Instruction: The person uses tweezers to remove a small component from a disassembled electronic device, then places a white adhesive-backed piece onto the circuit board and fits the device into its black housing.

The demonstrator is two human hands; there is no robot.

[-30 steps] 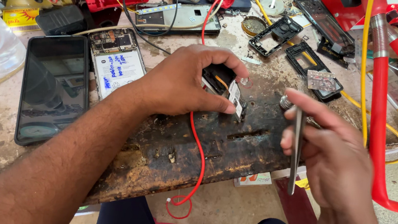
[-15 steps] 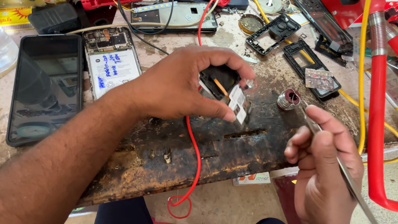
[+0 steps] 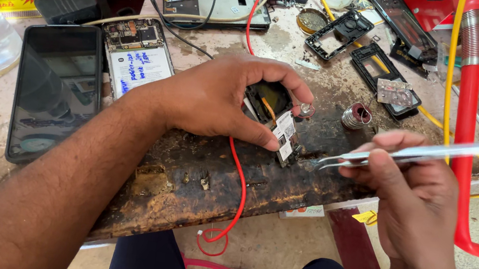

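The left hand (image 3: 219, 98) is clamping a small black electronic module (image 3: 272, 117) against the scorched wooden bench (image 3: 197, 178), near the middle of its front edge, thumb and fingers wrapping around it. The right hand (image 3: 410, 186) is pinching metal tweezers (image 3: 420, 153), their tips pointing at the module's lower corner, just beside it. The module is looking light, rigid and fragile, with a thin orange strip and a white label showing, so holding it by its outer casing seems safest. A red wire (image 3: 240, 177) is running under the hand and over the front edge. The palm is hiding most of the module, and whether the tweezers are gripping anything is too small to tell.
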